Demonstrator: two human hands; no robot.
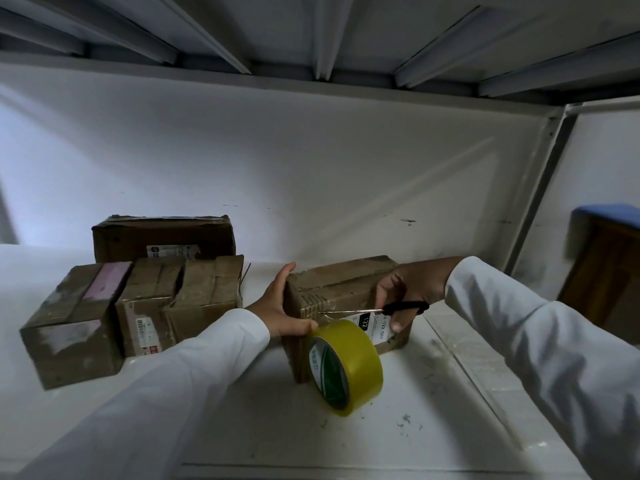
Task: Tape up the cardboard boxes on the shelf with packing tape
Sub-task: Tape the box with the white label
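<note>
A brown cardboard box [341, 287] with a white label stands on the white shelf [433, 393]. My left hand [280, 304] grips its left end, thumb on the front. A yellow roll of packing tape [349, 365] hangs in front of the box by a clear strip stuck to the box face. My right hand [410, 287] reaches over the box top and grips black-handled scissors [384, 310]. Their blades point left along the box front, at the tape strip just above the roll.
Three more worn cardboard boxes [138, 306] stand packed together at the left, with another box [162, 237] behind them against the white back wall. A metal shelf post [540, 192] rises at the right, and beyond it stands a wooden cabinet [602, 268]. The upper shelf hangs close overhead.
</note>
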